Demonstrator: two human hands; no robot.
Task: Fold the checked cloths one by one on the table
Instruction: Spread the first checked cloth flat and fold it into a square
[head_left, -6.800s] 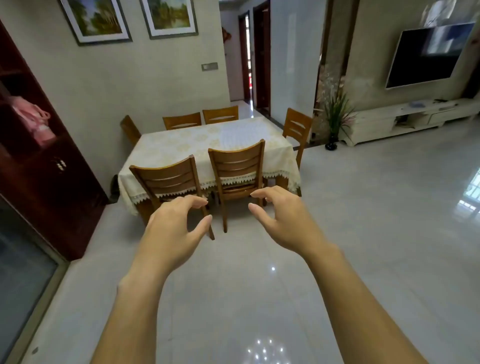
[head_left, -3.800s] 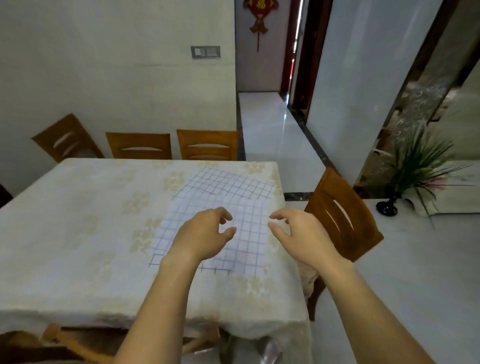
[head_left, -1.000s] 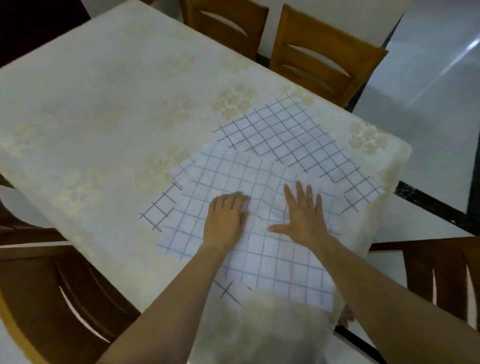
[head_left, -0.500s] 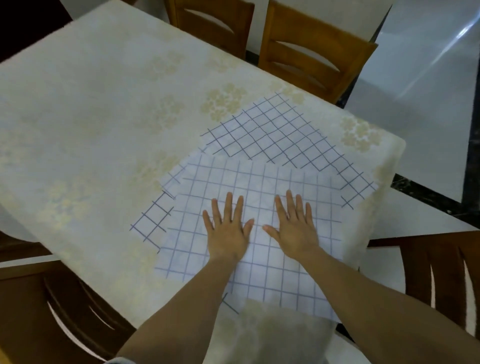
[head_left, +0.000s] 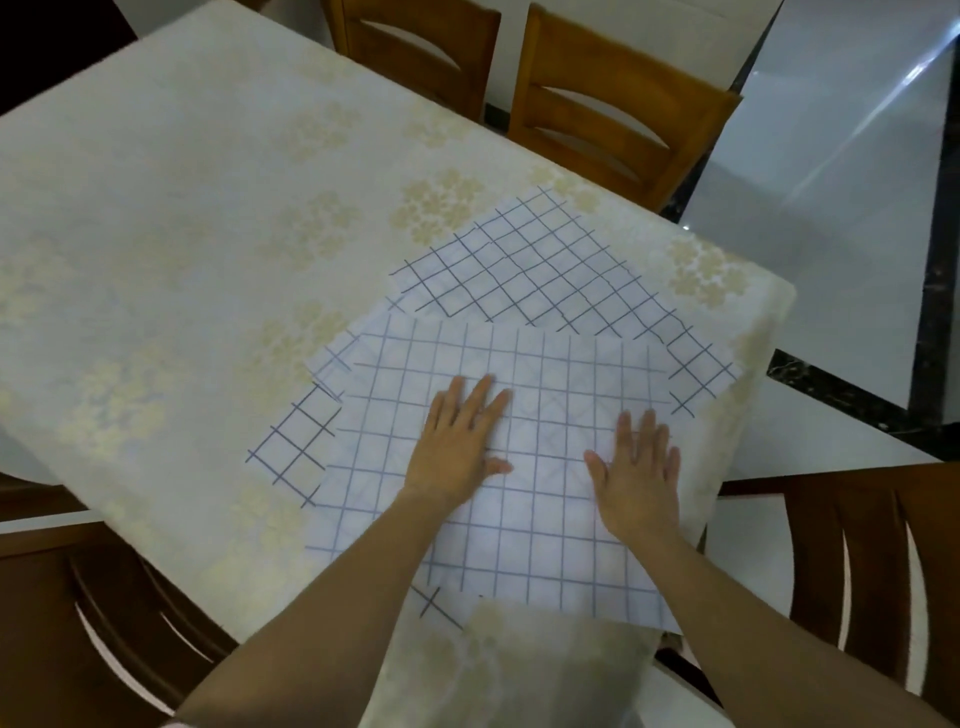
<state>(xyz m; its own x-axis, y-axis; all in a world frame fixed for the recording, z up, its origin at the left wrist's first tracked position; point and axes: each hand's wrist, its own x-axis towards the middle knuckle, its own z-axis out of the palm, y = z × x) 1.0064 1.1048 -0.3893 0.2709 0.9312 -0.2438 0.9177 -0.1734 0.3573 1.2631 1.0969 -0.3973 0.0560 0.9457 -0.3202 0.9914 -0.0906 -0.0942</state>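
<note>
Our left hand (head_left: 460, 447) and right hand (head_left: 636, 478) now lie wider apart on the top cloth (head_left: 519, 545) than half a second ago, fingers (head_left: 483, 397) straight, pressing flat, gripping nothing, so we judge it smoothed at the table (head_left: 182, 234) corner, over the other cloth (head_left: 535, 270), ready to fold.

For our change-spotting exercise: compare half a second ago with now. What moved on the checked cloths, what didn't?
The right hand slid rightward over the top checked cloth, away from the left hand. Nothing gripped or released. Both hands stay flat on it; the lower checked cloth lies unmoved.
</note>
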